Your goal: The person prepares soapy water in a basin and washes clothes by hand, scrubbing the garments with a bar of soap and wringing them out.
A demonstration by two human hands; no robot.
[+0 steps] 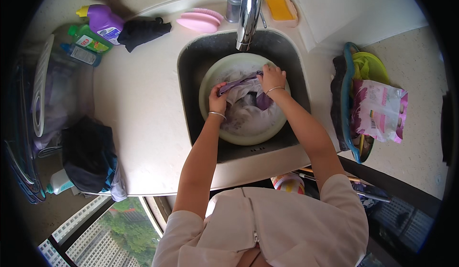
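Note:
A pale round plastic basin [207, 123] sits inside the dark sink [195, 57]. Sudsy water fills it, with a white and purple garment [247, 91] partly under the foam. My left hand [217, 100] grips the purple edge of the cloth at the basin's left side. At the upper right, my right hand [272, 78] holds the same purple edge, so a strip of it stretches between both hands. Each wrist wears a thin bracelet. Foam and cloth folds hide the garment's lower part.
A chrome faucet [248, 19] overhangs the basin's far side. Behind the sink are a pink brush [200, 20] and a yellow soap bar [279, 8] in a dish. Bottles [104, 23] and dark cloth [88, 156] lie left; a printed plastic packet [380, 109] lies right.

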